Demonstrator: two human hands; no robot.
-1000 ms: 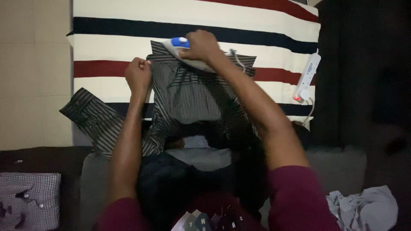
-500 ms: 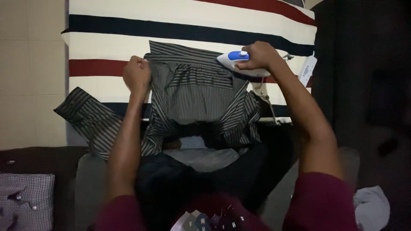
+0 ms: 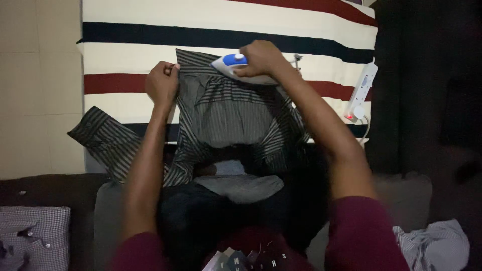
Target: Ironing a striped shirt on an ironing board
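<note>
I am gripping the iron [image 3: 241, 68] in my right hand [image 3: 261, 57] at twelve o'clock on the shirt [image 3: 233, 113], which is lying on the striped blanket [image 3: 125, 45]. My left hand [image 3: 161, 83] is pinching the shirt's ten o'clock edge; pulling it taut should be helping the iron glide without creasing.

Right hand [image 3: 261, 57] presses iron [image 3: 236, 66] on striped shirt [image 3: 231, 115]

Both arms are bare from the hands up to short maroon fabric sleeves near the shoulders; the left hand [image 3: 161, 83] and right hand [image 3: 261, 57] wear nothing.
</note>
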